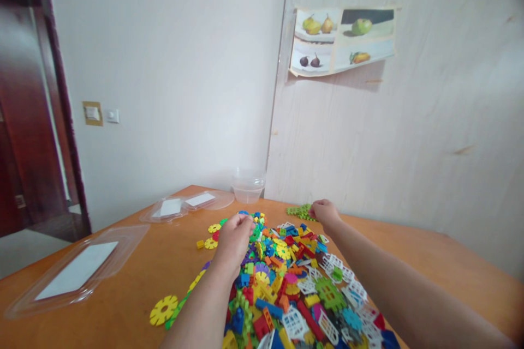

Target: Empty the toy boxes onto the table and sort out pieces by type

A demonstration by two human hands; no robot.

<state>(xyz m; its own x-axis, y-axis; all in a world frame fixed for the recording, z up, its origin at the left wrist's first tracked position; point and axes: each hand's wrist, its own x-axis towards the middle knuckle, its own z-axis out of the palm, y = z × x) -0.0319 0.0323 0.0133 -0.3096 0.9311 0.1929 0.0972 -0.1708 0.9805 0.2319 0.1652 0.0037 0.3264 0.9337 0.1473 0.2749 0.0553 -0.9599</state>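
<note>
A heap of small coloured plastic building pieces (292, 283) covers the middle of the orange table (135, 283). My left hand (234, 240) rests on the far left part of the heap, its fingers curled down into the pieces; what they grip is hidden. My right hand (324, 211) reaches to the far edge of the heap, fingers closed by a flat green piece (299, 211) and touching it. A yellow gear-shaped piece (164, 310) lies apart at the near left.
Two clear plastic lids (186, 204) lie at the far left of the table, and a larger clear lid (77, 272) at the near left. Stacked clear tubs (248, 186) stand against the wall. A fruit poster (341, 39) hangs on the wall panel.
</note>
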